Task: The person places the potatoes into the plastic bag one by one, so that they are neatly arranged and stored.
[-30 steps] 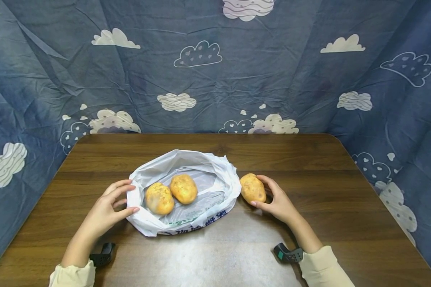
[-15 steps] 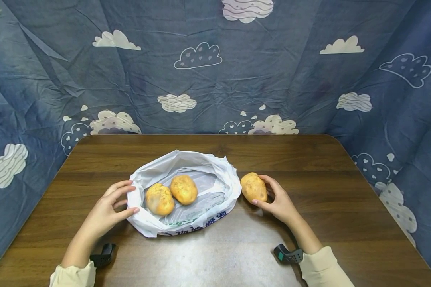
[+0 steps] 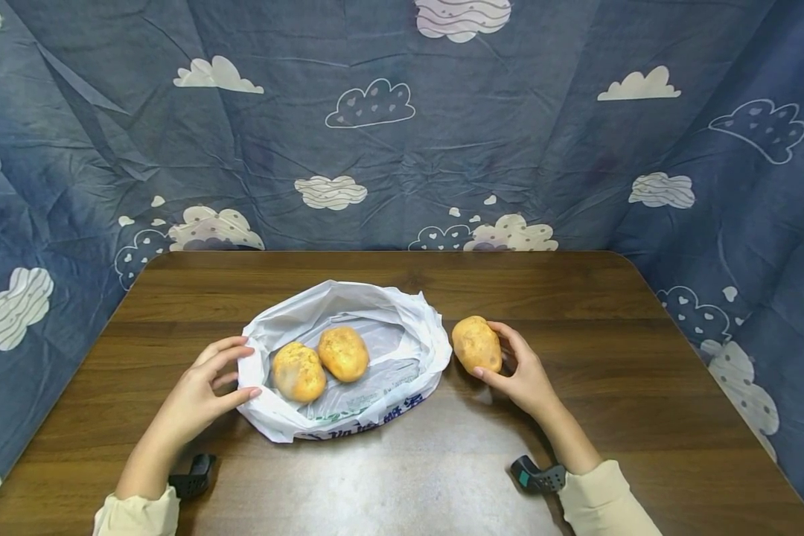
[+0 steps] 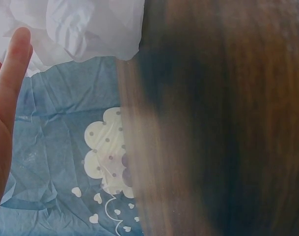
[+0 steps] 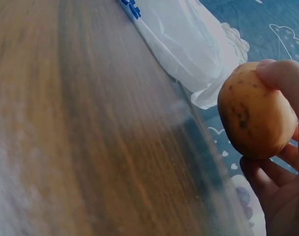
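Note:
A white plastic bag (image 3: 278,417) with dark blue print lies wide-mouthed on the table. Two potatoes rest inside it: one potato (image 3: 298,372) on the left, another potato (image 3: 344,353) beside it. My left hand (image 3: 194,394) touches the bag's left rim, thumb and fingers spread apart; in the left wrist view a straight finger (image 4: 16,64) lies against the white plastic. Just right of the bag, my right hand (image 3: 524,376) grips a third potato (image 3: 476,345) between thumb and fingers. In the right wrist view this potato (image 5: 255,113) seems raised off the table, fingertips under it.
The brown wooden table (image 3: 388,484) has a glossy surface. Behind it hangs a blue cloth (image 3: 388,164) with cloud patterns, which also covers the sides. Each wrist carries a black band device, such as the right one (image 3: 537,474).
My right hand has shifted the potato slightly away from me and to the right, with its grip kept. The left hand and the bag hold their place.

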A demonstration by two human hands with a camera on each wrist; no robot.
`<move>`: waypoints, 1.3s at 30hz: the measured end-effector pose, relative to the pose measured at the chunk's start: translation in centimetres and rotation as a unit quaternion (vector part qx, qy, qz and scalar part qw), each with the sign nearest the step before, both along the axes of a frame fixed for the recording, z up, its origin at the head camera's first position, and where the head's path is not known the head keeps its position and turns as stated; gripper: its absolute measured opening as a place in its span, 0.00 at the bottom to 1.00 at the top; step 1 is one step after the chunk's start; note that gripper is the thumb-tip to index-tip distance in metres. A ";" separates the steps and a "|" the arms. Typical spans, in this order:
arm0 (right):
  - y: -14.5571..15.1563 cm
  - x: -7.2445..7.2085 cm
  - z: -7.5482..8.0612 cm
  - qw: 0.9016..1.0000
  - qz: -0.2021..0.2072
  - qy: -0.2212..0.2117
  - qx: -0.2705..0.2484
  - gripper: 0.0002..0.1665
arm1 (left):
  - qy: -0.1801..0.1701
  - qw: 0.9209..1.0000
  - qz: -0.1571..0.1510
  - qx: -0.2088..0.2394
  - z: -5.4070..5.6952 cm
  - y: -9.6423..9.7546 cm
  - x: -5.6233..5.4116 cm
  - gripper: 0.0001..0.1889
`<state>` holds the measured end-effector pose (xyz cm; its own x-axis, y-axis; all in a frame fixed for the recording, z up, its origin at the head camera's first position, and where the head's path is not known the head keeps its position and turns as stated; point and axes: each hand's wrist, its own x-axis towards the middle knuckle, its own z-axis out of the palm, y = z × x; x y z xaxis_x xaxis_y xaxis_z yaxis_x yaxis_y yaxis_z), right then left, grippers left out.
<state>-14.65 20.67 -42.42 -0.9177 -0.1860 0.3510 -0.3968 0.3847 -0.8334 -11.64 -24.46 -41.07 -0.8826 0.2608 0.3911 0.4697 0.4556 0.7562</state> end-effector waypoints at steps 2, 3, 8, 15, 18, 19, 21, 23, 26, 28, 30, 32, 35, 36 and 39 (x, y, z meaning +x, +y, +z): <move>0.0 0.0 0.0 1.000 -0.005 0.005 0.001 0.41 | 0.000 1.000 0.000 0.000 0.0 0.0 0.0 0.27; 0.0 0.0 0.1 1.000 -0.007 0.007 0.000 0.41 | -0.001 1.000 0.000 0.000 0.0 0.0 0.0 0.27; -0.1 0.1 0.2 0.999 -0.018 0.027 -0.003 0.41 | -0.003 1.000 -0.002 0.001 0.0 0.0 0.0 0.27; -0.5 0.3 0.8 0.998 -0.009 0.062 -0.007 0.42 | -0.007 1.000 -0.001 -0.001 -0.1 0.1 -0.1 0.27; -0.7 0.4 1.1 0.997 -0.005 0.076 -0.005 0.43 | -0.007 1.000 0.000 -0.001 -0.1 0.1 -0.1 0.27; -0.8 0.5 1.2 0.997 -0.003 0.079 -0.007 0.43 | -0.008 1.000 0.000 -0.001 -0.1 0.0 -0.1 0.27; -1.1 0.5 1.5 0.997 0.000 0.082 -0.012 0.43 | -0.010 1.000 0.000 -0.001 -0.1 0.0 -0.1 0.27; -1.3 0.6 1.7 0.997 0.005 0.079 -0.021 0.43 | -0.011 1.000 0.001 -0.002 -0.1 0.0 -0.1 0.27; -1.7 0.6 2.1 0.997 0.012 0.076 -0.028 0.43 | -0.012 1.000 0.001 -0.003 0.0 0.0 0.0 0.27; -1.9 0.7 2.3 0.997 0.016 0.075 -0.028 0.43 | -0.012 1.000 0.001 -0.002 0.0 0.0 0.0 0.27; -2.1 0.7 2.5 0.997 0.019 0.075 -0.026 0.43 | -0.011 1.000 0.000 -0.001 0.0 0.0 0.0 0.27; -2.2 0.7 2.6 0.997 0.023 0.072 -0.022 0.43 | -0.010 1.000 0.000 -0.001 0.0 -0.1 0.0 0.27; -2.5 0.7 2.9 0.997 0.028 0.070 -0.020 0.43 | -0.009 1.000 -0.001 0.000 0.0 -0.1 0.0 0.27; -2.6 0.7 2.9 0.997 0.029 0.071 -0.018 0.43 | -0.009 1.000 -0.001 0.000 0.0 0.0 0.0 0.27; -3.1 0.6 3.1 0.996 0.033 0.077 -0.015 0.43 | -0.010 1.000 -0.001 0.002 0.0 0.0 0.0 0.27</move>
